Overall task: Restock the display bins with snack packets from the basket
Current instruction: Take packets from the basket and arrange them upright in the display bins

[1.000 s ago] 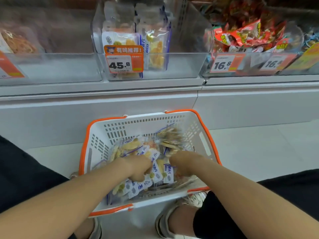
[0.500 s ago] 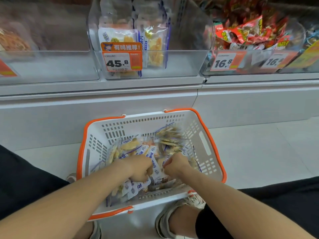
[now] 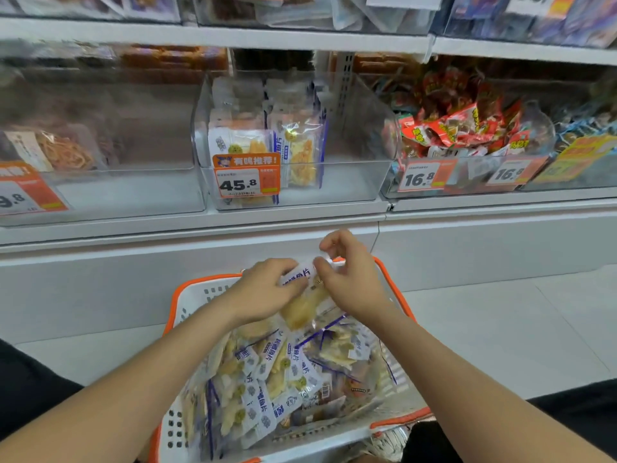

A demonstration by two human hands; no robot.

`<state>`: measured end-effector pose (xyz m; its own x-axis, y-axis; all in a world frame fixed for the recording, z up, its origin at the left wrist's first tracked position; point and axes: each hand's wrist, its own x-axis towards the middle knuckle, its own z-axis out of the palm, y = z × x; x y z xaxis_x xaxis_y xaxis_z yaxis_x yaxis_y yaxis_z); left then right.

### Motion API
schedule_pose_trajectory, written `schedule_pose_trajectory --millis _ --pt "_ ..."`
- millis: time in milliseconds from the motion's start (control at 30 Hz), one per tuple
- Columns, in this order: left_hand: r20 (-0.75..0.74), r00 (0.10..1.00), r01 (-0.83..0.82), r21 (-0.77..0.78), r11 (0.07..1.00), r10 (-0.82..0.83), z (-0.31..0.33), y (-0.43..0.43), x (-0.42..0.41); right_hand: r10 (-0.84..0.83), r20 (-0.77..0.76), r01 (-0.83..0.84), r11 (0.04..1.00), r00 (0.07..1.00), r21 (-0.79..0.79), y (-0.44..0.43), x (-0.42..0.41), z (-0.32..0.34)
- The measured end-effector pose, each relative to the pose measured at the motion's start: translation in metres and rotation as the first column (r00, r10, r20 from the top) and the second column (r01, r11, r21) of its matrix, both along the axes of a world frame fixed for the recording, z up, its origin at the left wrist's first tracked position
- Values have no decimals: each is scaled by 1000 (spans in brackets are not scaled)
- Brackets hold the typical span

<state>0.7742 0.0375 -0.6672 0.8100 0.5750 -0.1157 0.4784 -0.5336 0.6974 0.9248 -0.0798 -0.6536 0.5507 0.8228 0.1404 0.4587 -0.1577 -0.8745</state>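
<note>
Both hands, left (image 3: 263,292) and right (image 3: 350,279), pinch one packet (image 3: 300,295) by its top edge above the basket (image 3: 187,295); long axis hangs down. Target bin (image 3: 354,182) straight ahead, above.

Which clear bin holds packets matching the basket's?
The middle clear plastic bin tagged 45.8: white-and-blue packets of yellow slices; the right bin holds red wrappers.
</note>
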Motion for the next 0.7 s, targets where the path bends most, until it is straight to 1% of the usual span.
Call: schedule_pose_trajectory --millis 100,167,200,267,300,333,367,433,467,533,567,633,700 --pt "181 981 -62 -16 998 63 27 5 3 -140 -155 153 985 978 77 6 7 23" --pt "318 937 -136 -53 989 145 44 10 8 -186 -222 208 975 957 81 10 13 35" --pt "386 901 -179 -78 981 196 56 12 11 -169 -272 199 976 948 89 12 14 40" --pt "499 819 -254 -126 959 283 77 16 16 -82 -371 132 985 925 111 17 14 52" --pt "536 788 -274 -137 952 303 87 20 19 -41 -381 96 987 924 127 21 13 61" --pt "550 776 -302 -104 948 308 97 22 20 -14 -363 72 987 932 147 26 12 70" --pt "559 773 -338 -36 940 299 104 26 21 -1 -336 65 981 942 180 31 13 78" --pt "554 786 -433 174 884 276 114 35 24 -25 -278 101 959 960 265 47 19 93" --pt "535 801 -473 289 832 270 118 41 25 -57 -227 126 944 972 304 56 25 99" --pt "449 857 -481 514 711 255 121 52 25 -127 -118 163 910 985 380 72 36 110" --pt "390 884 -454 592 665 256 120 56 24 -155 -83 175 894 984 412 78 41 115" --pt "283 919 -393 677 623 273 117 60 23 -199 -39 195 872 979 448 90 52 122" --pt "173 942 -323 704 633 288 113 63 23 -255 54 208 877 965 434 100 62 123"
